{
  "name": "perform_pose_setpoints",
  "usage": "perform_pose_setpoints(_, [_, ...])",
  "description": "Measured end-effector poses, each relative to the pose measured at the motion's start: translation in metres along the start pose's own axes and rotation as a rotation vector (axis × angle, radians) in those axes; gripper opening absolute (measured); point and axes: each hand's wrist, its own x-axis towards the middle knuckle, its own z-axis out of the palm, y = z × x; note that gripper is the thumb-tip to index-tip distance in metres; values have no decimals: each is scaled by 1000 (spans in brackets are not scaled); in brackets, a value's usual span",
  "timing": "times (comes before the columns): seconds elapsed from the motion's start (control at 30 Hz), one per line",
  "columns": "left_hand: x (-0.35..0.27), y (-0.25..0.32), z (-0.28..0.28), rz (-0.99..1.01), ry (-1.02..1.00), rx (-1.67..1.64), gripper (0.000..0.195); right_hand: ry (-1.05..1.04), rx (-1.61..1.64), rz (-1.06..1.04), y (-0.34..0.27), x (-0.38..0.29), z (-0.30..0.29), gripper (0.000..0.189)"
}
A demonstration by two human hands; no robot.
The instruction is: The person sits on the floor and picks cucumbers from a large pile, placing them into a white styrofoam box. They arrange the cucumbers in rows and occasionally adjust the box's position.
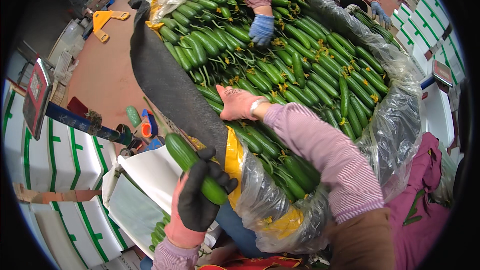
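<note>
My left hand (pixel 198 191), in a pink glove with a black palm, grips a green cucumber (pixel 182 152) that has a long stem. To its lower left, more cucumbers (pixel 159 232) lie in a paper-lined container. My right hand (pixel 236 103), gloved in pink, rests at the near left edge of a large heap of cucumbers (pixel 296 71), many with yellow blossoms. Its fingertips are partly hidden, so its hold cannot be told. Clear plastic sheeting (pixel 397 120) and a dark mat (pixel 161 82) edge the heap.
Across the heap, a co-worker's blue-gloved hand (pixel 261 30) touches cucumbers; the other gloved hand (pixel 381 15) is by a bunch at the right. A weighing scale display (pixel 37 99) and white foam boxes (pixel 62 157) stand left. More foam boxes (pixel 431 11) are stacked right.
</note>
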Motion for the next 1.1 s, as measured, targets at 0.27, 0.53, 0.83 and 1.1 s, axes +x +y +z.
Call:
perform_pose_setpoints(0.27, [-56,2,-9,139,393,519,62,131,63,141,0,11,3,60])
perform_pose_setpoints(0.53, [-63,25,-51,-122,66,102,65,315,143,-316,-28,-176,-56,69])
perform_pose_setpoints(0.83, [-102,-27,-80,-165,-162,-140,87,579,-634,-793,-139,-241,-7,45])
perform_pose_setpoints(1.1, [-137,-37,-72,208,-241,-495,80,-94,598,-53,-159,-303,78,21])
